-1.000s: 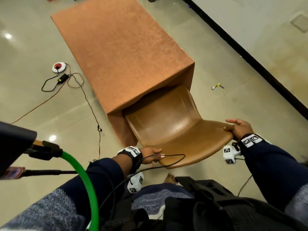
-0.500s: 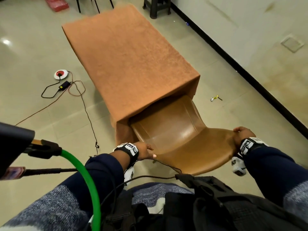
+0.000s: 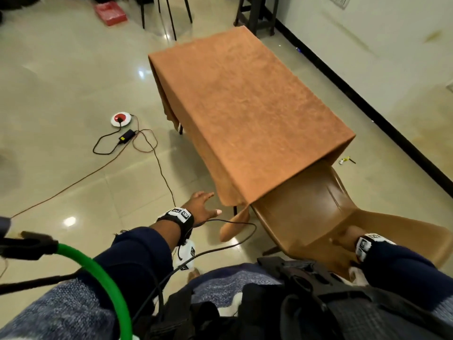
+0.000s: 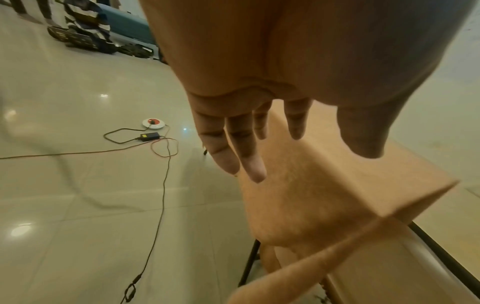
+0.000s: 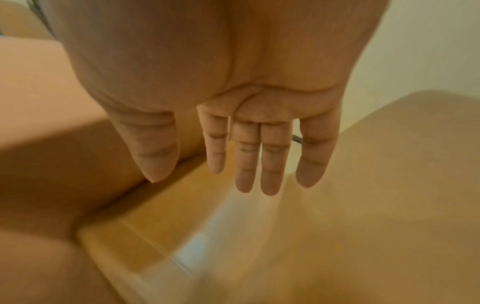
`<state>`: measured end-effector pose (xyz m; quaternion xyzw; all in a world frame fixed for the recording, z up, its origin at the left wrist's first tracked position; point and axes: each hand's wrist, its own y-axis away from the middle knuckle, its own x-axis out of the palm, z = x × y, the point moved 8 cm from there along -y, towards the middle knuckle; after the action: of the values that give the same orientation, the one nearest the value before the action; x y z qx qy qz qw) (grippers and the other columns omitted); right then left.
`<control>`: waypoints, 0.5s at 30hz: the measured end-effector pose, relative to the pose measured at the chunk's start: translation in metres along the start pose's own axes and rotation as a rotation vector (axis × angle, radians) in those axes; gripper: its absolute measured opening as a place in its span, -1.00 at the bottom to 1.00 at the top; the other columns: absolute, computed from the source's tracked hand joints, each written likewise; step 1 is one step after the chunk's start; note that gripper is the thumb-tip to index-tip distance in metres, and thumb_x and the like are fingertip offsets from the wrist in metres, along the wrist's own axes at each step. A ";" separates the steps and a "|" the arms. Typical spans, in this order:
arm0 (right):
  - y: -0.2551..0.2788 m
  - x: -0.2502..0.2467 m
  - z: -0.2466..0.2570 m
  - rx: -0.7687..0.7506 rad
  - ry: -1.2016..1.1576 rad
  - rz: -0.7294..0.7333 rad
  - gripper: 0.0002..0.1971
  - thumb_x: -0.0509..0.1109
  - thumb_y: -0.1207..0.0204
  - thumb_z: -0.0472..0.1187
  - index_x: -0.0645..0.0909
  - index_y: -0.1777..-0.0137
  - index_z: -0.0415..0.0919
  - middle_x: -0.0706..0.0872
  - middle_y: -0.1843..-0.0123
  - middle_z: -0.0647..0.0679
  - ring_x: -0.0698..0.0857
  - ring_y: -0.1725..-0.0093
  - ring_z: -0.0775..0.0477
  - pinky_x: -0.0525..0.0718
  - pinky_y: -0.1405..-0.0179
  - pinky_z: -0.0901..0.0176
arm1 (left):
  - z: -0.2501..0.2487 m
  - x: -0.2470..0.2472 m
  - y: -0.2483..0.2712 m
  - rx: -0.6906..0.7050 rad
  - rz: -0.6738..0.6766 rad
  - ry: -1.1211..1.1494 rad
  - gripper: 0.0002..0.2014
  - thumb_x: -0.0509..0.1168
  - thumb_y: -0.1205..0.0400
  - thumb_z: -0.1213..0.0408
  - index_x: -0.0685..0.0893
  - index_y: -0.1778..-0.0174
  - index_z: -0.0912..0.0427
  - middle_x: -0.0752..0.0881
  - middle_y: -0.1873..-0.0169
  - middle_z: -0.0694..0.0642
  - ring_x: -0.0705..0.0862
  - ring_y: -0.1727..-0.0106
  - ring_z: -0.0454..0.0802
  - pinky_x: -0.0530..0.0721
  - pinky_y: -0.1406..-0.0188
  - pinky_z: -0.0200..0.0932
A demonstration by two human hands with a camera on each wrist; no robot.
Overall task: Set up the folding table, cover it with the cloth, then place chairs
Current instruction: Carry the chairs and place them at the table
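Note:
The folding table stands under a rust-brown cloth (image 3: 245,106) that hangs over its sides. A brown moulded chair (image 3: 306,212) has its seat pushed under the table's near end, with its back toward me. My left hand (image 3: 204,206) hovers open over the floor, left of the cloth's near corner, and touches nothing. The left wrist view shows its straight fingers (image 4: 244,144) in front of the cloth (image 4: 311,195). My right hand (image 3: 343,236) is blurred over the chair's back. In the right wrist view its fingers (image 5: 259,154) are straight above the chair (image 5: 363,226).
A round white and red device (image 3: 121,118), a black adapter (image 3: 126,136) and thin cables (image 3: 159,168) lie on the floor left of the table. A wall with black skirting (image 3: 367,104) runs along the right. Dark stool legs (image 3: 255,15) and a red box (image 3: 111,13) stand beyond.
Both hands have let go of the chair's back. The left hand moved out to the left, the right hand opened over the chair. My view rose and turned left.

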<state>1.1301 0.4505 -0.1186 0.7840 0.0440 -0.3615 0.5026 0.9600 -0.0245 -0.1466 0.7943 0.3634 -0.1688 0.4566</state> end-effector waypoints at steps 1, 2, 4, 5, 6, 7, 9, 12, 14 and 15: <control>0.011 -0.010 0.034 -0.041 -0.025 0.014 -0.46 0.34 -0.69 0.16 0.61 -0.50 -0.20 0.63 -0.50 -0.17 0.61 -0.48 -0.20 0.53 -0.42 0.10 | 0.013 -0.011 -0.004 -0.010 0.005 0.002 -0.18 0.44 -0.54 -0.27 0.35 -0.70 -0.11 0.25 -0.71 0.18 0.34 -0.68 0.15 0.32 -0.67 0.01; 0.014 -0.022 0.069 -0.090 -0.009 0.009 -0.48 0.32 -0.71 0.15 0.61 -0.49 -0.20 0.63 -0.50 -0.17 0.60 -0.48 -0.19 0.52 -0.42 0.12 | 0.025 -0.023 -0.009 -0.021 0.015 0.010 -0.21 0.43 -0.55 -0.26 0.40 -0.68 -0.09 0.31 -0.69 0.18 0.38 -0.66 0.14 0.34 -0.65 -0.01; 0.019 -0.045 0.122 -0.164 -0.092 -0.049 -0.46 0.44 -0.62 0.18 0.62 -0.47 -0.13 0.69 -0.45 -0.11 0.65 -0.42 -0.17 0.57 -0.39 0.10 | 0.040 -0.040 -0.014 -0.048 0.032 0.036 -0.30 0.44 -0.57 -0.22 0.49 -0.62 -0.07 0.43 -0.64 0.12 0.49 -0.58 0.10 0.44 -0.54 -0.09; 0.012 -0.057 0.149 -0.197 -0.134 -0.069 -0.45 0.48 -0.57 0.19 0.63 -0.46 -0.10 0.72 -0.42 -0.09 0.67 -0.39 -0.16 0.60 -0.37 0.09 | 0.047 -0.051 -0.020 -0.055 0.030 0.051 -0.33 0.44 -0.58 -0.20 0.52 -0.60 -0.08 0.46 -0.62 0.08 0.53 -0.55 0.08 0.47 -0.47 -0.13; 0.009 -0.071 0.176 -0.255 -0.147 -0.102 -0.45 0.50 -0.56 0.18 0.64 -0.46 -0.09 0.74 -0.39 -0.09 0.70 -0.36 -0.16 0.62 -0.35 0.08 | 0.051 -0.061 -0.025 -0.053 0.018 0.052 -0.35 0.44 -0.58 -0.19 0.54 -0.58 -0.08 0.46 -0.62 0.07 0.52 -0.55 0.06 0.45 -0.47 -0.16; 0.010 -0.090 0.208 -0.321 -0.150 -0.135 -0.46 0.51 -0.55 0.17 0.65 -0.44 -0.08 0.77 -0.35 -0.08 0.72 -0.33 -0.15 0.64 -0.31 0.09 | 0.056 -0.074 -0.032 -0.042 -0.012 0.050 -0.37 0.44 -0.58 -0.19 0.55 -0.57 -0.08 0.44 -0.63 0.08 0.46 -0.59 0.04 0.38 -0.52 -0.16; 0.010 -0.126 0.264 -0.424 -0.171 -0.189 -0.51 0.50 -0.56 0.15 0.66 -0.41 -0.06 0.81 -0.24 -0.06 0.76 -0.22 -0.12 0.65 -0.22 0.13 | 0.063 -0.100 -0.045 -0.038 -0.079 0.049 -0.39 0.45 -0.59 -0.16 0.57 -0.56 -0.08 0.37 -0.65 0.09 0.35 -0.67 0.01 0.24 -0.61 -0.17; -0.012 -0.183 0.350 -0.559 -0.207 -0.239 -0.56 0.47 -0.58 0.13 0.66 -0.38 -0.03 0.83 -0.15 -0.02 0.76 -0.14 -0.11 0.63 -0.15 0.13 | 0.080 -0.154 -0.076 -0.079 -0.109 0.093 -0.44 0.47 -0.58 -0.14 0.62 -0.50 -0.08 0.51 -0.56 0.04 0.46 -0.60 0.00 0.33 -0.59 -0.14; -0.029 -0.209 0.394 -0.612 -0.203 -0.244 -0.56 0.46 -0.59 0.13 0.66 -0.39 -0.04 0.83 -0.15 -0.01 0.75 -0.15 -0.12 0.63 -0.16 0.11 | 0.092 -0.185 -0.092 -0.122 -0.090 0.132 -0.47 0.47 -0.58 -0.13 0.66 -0.45 -0.05 0.68 -0.38 0.00 0.64 -0.42 -0.01 0.50 -0.50 -0.10; -0.039 -0.224 0.418 -0.628 -0.200 -0.238 -0.56 0.46 -0.59 0.13 0.66 -0.39 -0.05 0.83 -0.16 -0.02 0.75 -0.16 -0.13 0.64 -0.18 0.10 | 0.100 -0.204 -0.102 -0.152 -0.088 0.147 -0.48 0.47 -0.58 -0.13 0.67 -0.44 -0.02 0.73 -0.30 0.00 0.68 -0.33 -0.04 0.55 -0.45 -0.10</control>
<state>0.7306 0.1931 -0.1091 0.5414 0.1947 -0.4614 0.6753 0.7534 -0.1635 -0.1385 0.7509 0.4424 -0.1019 0.4797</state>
